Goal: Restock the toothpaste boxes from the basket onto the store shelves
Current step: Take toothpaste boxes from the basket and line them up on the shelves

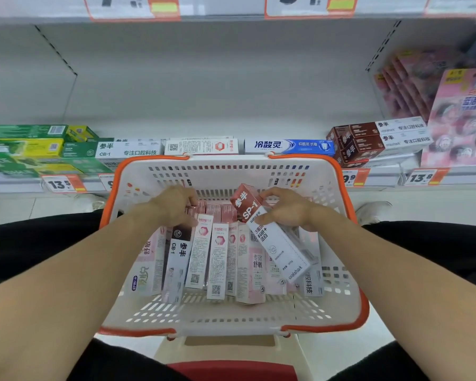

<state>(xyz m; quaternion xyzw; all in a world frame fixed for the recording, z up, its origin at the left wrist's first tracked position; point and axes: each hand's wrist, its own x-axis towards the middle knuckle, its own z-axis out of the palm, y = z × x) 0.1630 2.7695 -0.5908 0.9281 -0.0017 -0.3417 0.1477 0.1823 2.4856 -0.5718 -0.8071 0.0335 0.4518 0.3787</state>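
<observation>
Head view. Background: a white metal store shelf [204, 127] whose wide middle bay stands bare behind a front row of flat-lying toothpaste cartons, with orange-and-white price tags [63, 184] clipped along its front edge. From left to right the row holds green and yellow cartons [25, 147], a green-and-white carton marked CB-1 [113, 150], a white carton with a red hexagon [202, 146], a blue-and-white carton [289, 146] and stacked brown-and-white cartons [377, 140]; pink packs [459, 119] stand upright at far right. Foreground: a white perforated plastic basket with orange rim and handles [338, 306] sits between the person's knees, just in front of the shelf edge. Inside it, pink and white toothpaste boxes [223, 259] lie side by side, lengthwise, covering the far half of the basket floor. The left hand [173, 206] reaches into the basket, fingers curled down over the far ends of the boxes; whether it actually grips one cannot be told. The right hand [289, 209] pinches the red end of a red-and-white box marked SP-1 [272, 237], which is tilted above the other boxes.
</observation>
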